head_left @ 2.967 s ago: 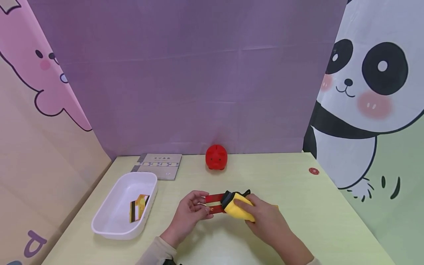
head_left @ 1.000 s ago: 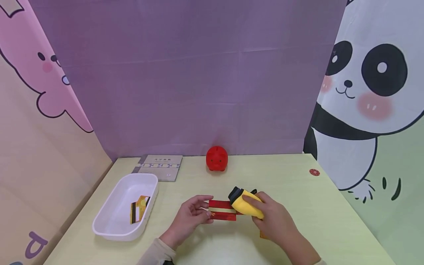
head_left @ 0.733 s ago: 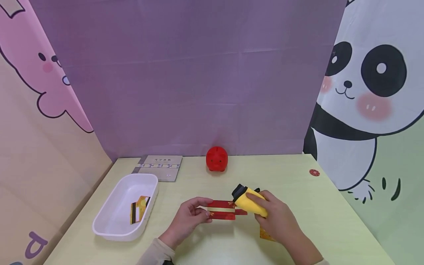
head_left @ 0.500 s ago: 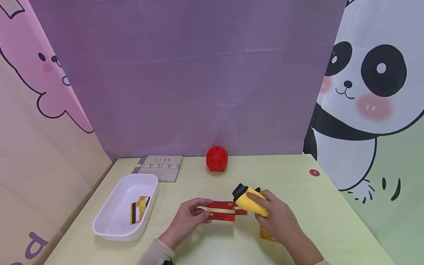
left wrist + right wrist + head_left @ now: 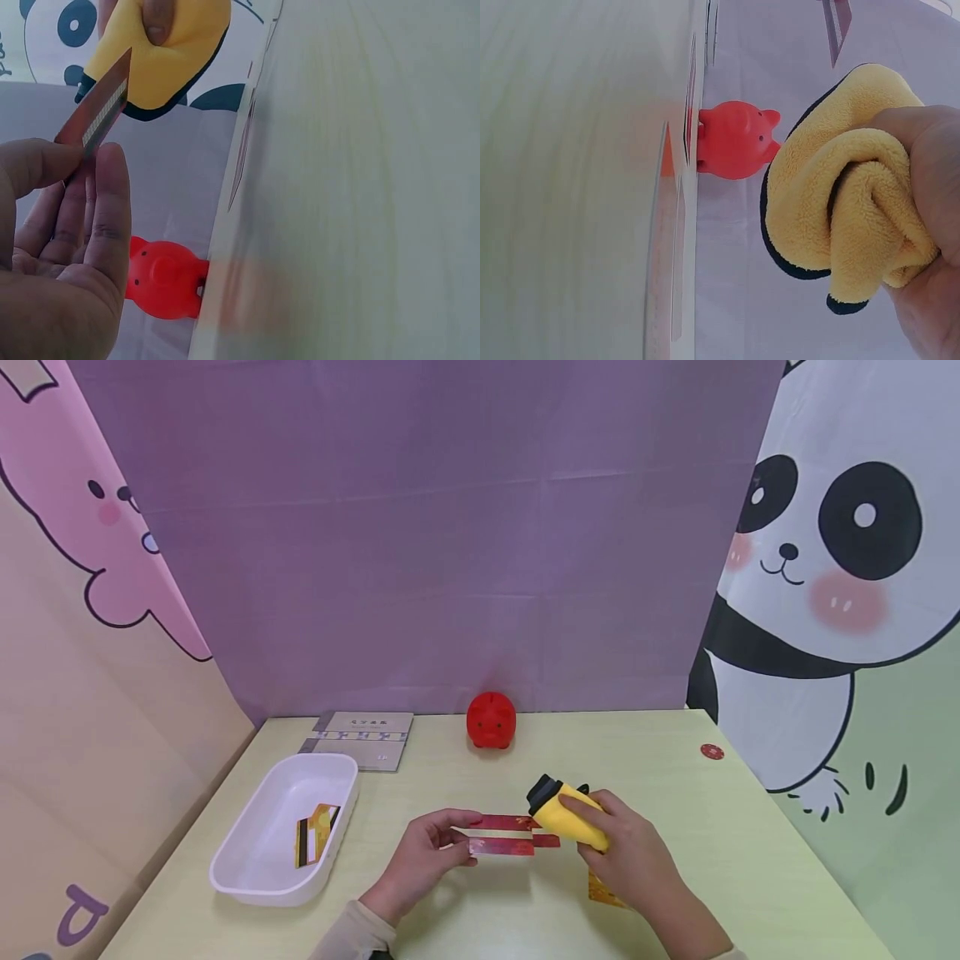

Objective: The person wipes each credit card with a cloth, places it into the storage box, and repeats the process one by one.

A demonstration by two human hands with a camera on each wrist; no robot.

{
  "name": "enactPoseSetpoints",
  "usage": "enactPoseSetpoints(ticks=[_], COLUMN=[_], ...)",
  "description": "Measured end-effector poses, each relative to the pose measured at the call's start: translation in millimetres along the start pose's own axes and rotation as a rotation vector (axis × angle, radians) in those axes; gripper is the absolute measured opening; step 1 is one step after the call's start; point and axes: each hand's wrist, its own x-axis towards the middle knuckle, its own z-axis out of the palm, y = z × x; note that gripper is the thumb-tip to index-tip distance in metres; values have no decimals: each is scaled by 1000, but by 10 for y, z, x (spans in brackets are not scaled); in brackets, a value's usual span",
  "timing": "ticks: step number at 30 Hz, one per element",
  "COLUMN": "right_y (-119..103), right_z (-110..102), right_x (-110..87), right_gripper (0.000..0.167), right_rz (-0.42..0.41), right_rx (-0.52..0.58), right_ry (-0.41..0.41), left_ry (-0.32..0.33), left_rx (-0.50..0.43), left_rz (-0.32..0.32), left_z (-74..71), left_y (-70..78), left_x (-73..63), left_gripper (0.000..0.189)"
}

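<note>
My left hand (image 5: 435,850) pinches a red card (image 5: 501,846) with a pale stripe along it by its left edge, thumb on one face. In the left wrist view the card (image 5: 97,109) is tilted and raised above the table. My right hand (image 5: 626,852) grips a bunched yellow cloth (image 5: 570,818) with black edging, just right of the card. In the right wrist view the cloth (image 5: 847,195) is folded up inside the fingers. Another red piece (image 5: 549,841) shows beyond the card's right end. Under the right hand, a gold card (image 5: 602,890) lies partly hidden on the table.
A white tray (image 5: 225,860) at the left contains yellow cards (image 5: 315,837) with dark stripes. Behind it lies a grey booklet (image 5: 363,739). A red piggy bank (image 5: 491,721) stands at the back middle, and a red round chip (image 5: 712,752) lies at the far right.
The cloth has moved right, off most of the red card, uncovering it and the gold card. Lately both hands hold nearly still; the red card has tilted slightly and looks shinier.
</note>
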Motion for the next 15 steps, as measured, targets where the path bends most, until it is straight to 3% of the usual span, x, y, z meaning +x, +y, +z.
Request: enactPoseSetpoints(ticks=[15], right_y=[9], right_z=[2], right_x=[0], right_gripper=[69], right_rz=[-6], right_rx=[16], right_ry=[16], left_ry=[39], left_rx=[-36], left_rz=[5], left_z=[-16], left_y=[-2], left_x=[0], left_gripper=[20])
